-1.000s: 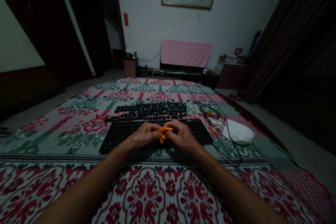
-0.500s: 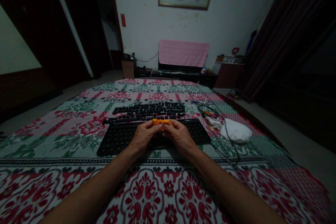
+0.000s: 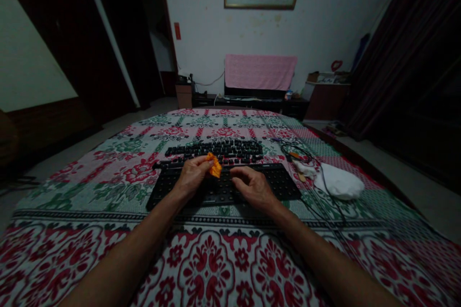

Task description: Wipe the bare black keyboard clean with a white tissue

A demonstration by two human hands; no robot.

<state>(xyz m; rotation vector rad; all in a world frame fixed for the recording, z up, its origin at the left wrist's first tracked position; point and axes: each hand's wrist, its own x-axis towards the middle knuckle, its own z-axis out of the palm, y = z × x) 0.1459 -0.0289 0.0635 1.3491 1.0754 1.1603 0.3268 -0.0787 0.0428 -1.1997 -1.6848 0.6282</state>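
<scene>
Pinched between the thumb and fingers of my left hand is a small crumpled orange cloth, its loose end pointing right. My right hand is apart from it, with thumb and fingers parted and bent around nothing. Both hands are above a black computer keyboard stripped of its keycaps, with rows of round key posts showing. Just behind the keyboard, many loose black keycaps lie in rough rows. The forearms hide part of the keyboard's front edge.
A patterned red, green and white cloth covers the table. To the right lie a white bundle, a looped black cable and a small orange item. A pink towel drapes a screen against the far wall.
My right hand has let go of the orange cloth and moved a little to the right. My left hand keeps the cloth, now hanging out sideways. The view has shifted slightly left.
</scene>
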